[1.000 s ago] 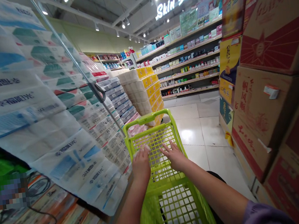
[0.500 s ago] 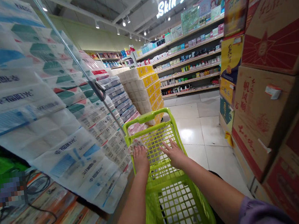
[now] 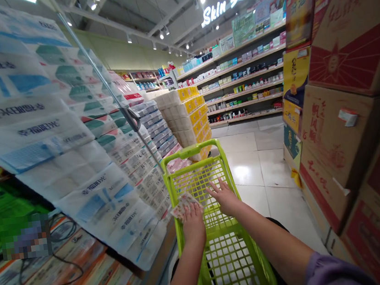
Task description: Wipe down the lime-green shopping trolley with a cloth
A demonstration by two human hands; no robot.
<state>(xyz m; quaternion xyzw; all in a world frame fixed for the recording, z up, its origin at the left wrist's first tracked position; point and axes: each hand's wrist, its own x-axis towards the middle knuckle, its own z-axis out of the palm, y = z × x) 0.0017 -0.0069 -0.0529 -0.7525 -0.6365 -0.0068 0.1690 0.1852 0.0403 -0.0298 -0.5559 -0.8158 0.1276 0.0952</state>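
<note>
A lime-green plastic shopping basket (image 3: 213,226) with lattice walls and a raised handle stands in front of me. My left hand (image 3: 193,220) holds a small pale patterned cloth (image 3: 184,203) under its fingers, pressed against the basket's upper left lattice. Part of the cloth is hidden by the fingers. On the right side of the same lattice, my right hand (image 3: 225,198) has its fingers spread and holds nothing. Its fingertips lie at the mesh; how firmly they touch I cannot tell.
Stacked tissue packs (image 3: 94,186) and a slanting metal pole (image 3: 98,75) rise on the left, above orange cartons (image 3: 89,284) with a black cable. Cardboard boxes (image 3: 326,121) are piled on the right. Tiled floor (image 3: 244,163) runs between them towards product shelves (image 3: 247,70).
My left hand has slid the cloth nearer to me and a little right along the lattice. The right hand stays almost in place. The view has shifted slightly.
</note>
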